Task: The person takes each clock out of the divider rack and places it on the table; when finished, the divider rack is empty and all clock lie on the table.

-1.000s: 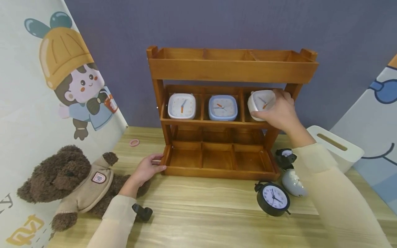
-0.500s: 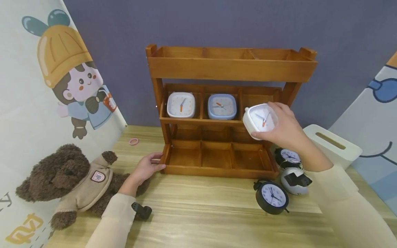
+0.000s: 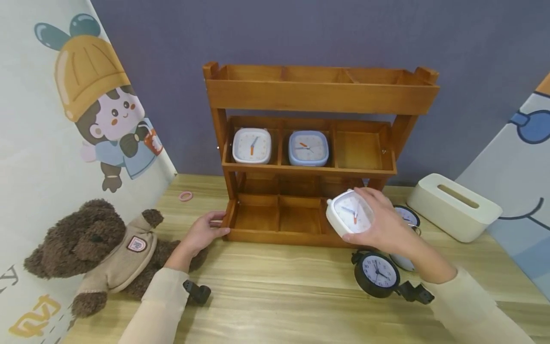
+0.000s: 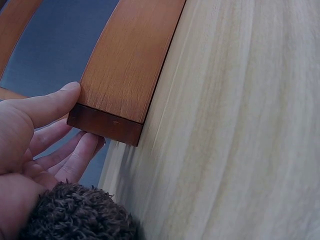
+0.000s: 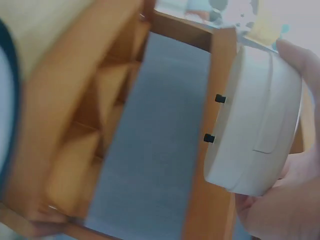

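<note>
My right hand point(image 3: 378, 224) grips a white square alarm clock point(image 3: 350, 215) by its right side, thumb below and fingers above. The clock is tilted in the air before the right end of the wooden shelf's point(image 3: 322, 98) bottom tier. Its plain back edge with two small black knobs point(image 5: 209, 138) shows in the right wrist view. My left hand point(image 3: 204, 234) holds the lower left corner of the shelf, thumb and fingers on different sides of it, as the left wrist view shows. A white clock point(image 3: 251, 146) and a blue clock point(image 3: 308, 148) sit in the middle tier's left and centre compartments.
A black round alarm clock point(image 3: 377, 274) stands just below my right hand. Behind that hand are another dark-rimmed clock point(image 3: 407, 216) and a partly hidden grey object point(image 3: 404, 262). A white tissue box point(image 3: 455, 205) stands right; a teddy bear point(image 3: 116, 253) and pink ring point(image 3: 185, 196) lie left.
My right hand has taken the white clock out of the middle tier's right compartment and brought it down and forward, towards the bottom tier. My left hand has stayed at the shelf corner.
</note>
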Motion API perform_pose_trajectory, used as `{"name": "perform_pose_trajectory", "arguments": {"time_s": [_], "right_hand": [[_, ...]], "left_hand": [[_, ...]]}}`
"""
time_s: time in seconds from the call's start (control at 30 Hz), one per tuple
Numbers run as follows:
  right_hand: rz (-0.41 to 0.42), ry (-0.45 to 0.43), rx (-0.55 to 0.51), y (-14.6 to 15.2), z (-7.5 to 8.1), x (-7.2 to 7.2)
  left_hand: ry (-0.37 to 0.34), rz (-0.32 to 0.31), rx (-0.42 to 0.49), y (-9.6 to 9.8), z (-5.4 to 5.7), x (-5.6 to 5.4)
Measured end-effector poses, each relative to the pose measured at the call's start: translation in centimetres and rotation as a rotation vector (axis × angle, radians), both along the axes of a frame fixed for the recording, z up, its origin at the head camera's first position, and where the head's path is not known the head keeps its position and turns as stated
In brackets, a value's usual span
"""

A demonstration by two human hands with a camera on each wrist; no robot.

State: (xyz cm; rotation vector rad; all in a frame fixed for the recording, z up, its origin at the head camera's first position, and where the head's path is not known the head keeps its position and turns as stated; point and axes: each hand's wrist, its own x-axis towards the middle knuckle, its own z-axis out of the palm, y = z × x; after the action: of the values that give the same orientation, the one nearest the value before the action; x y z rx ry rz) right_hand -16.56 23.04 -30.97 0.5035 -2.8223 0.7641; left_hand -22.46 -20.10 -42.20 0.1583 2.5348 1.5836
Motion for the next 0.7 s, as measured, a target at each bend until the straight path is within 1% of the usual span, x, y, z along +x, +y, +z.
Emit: {"name": "perform_pose_trajectory", "arguments": {"time_s": [0.1,0.33,0.47,0.7], "right_hand": [[0.022,-0.031,-0.007,-0.1,-1.6,0.5],[0.109,-0.03,-0.008,-0.8,-5.3,1.2],[0.146,-0.058,-0.019,-1.2,-7.2,1.7],[0.162,-0.088,-0.029,-1.5,-9.6,2.0]], "left_hand": [[-0.003,0.0,-0.004,0.1,0.0,0.0],[0.0,0.002,-0.007,0.1,0.0,0.0],[0.0,0.001,-0.009,0.0,0.1,0.0],[0.006,-0.002,-0.007,0.1,0.2,0.1]]}}
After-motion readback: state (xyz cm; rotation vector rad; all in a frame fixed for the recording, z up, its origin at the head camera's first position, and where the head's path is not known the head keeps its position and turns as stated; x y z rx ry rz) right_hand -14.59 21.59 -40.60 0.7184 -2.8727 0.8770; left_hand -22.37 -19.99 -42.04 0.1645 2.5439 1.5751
